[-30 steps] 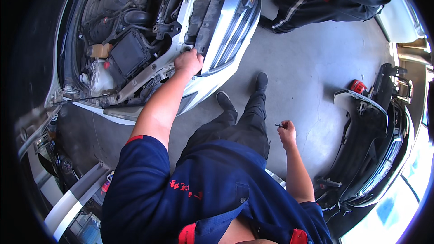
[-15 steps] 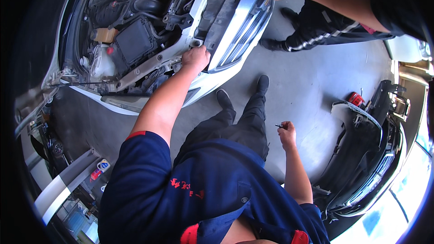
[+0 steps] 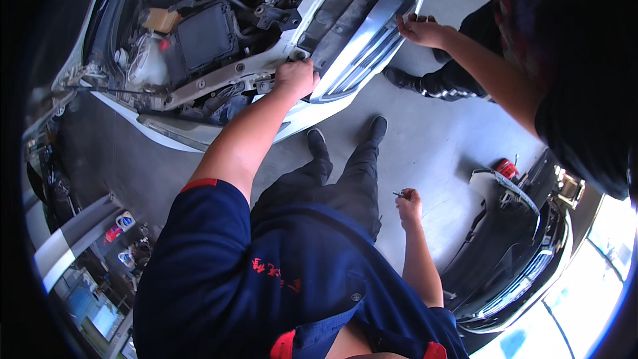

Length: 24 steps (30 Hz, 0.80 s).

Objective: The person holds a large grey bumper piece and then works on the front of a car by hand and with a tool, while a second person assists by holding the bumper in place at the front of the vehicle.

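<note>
White car (image 3: 266, 58) at left, engine bay (image 3: 206, 36) uncovered; the left hand (image 3: 297, 80) curls over its front corner, fingertips hidden, grip impossible to tell; bumper (image 3: 318, 113) and grille (image 3: 364, 60) sit on the car's front edge, whether fastened unclear; the right hand (image 3: 410, 207) pinches a small dark tool (image 3: 399, 194) above the floor (image 3: 425, 133); a co-worker's hand (image 3: 423, 31), fingers loose, nears the grille; a detached bumper (image 3: 475, 246) lies toward the floor's right edge.

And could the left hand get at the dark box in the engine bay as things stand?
Probably yes: the left hand is near the pale rail beside the dark box, whose top lies uncovered.
</note>
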Tool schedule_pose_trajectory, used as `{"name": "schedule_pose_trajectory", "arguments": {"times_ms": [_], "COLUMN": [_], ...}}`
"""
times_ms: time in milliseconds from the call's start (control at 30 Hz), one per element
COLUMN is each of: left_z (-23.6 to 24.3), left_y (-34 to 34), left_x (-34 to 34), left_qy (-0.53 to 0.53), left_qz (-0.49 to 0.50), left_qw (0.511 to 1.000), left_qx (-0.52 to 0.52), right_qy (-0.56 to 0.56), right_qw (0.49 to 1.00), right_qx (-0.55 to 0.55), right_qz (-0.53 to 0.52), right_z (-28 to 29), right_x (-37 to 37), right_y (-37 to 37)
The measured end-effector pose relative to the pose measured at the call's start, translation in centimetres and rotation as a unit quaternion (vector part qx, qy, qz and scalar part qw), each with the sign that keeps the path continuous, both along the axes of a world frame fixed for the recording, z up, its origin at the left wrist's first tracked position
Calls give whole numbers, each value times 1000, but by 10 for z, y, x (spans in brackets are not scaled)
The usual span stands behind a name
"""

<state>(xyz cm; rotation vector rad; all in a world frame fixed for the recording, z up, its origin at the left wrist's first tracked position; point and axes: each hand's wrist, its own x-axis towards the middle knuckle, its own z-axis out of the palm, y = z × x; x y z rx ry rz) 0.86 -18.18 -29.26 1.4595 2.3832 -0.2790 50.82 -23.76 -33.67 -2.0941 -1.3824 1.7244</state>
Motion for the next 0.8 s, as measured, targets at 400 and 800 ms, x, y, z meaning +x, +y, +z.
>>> {"name": "schedule_pose_trajectory", "arguments": {"times_ms": [400,800], "left_z": [-29,-31], "left_y": [-42,-262], "left_x": [-20,33], "left_qy": [-134,-803], "left_qz": [146,409], "left_qw": [941,309], "left_qx": [275,305], "right_qy": [221,-17], "right_qw": [966,871], "right_qx": [-132,312], "right_qz": [-9,378], "right_z": [49,53], "right_x": [-142,-394], "right_y": [53,203]}}
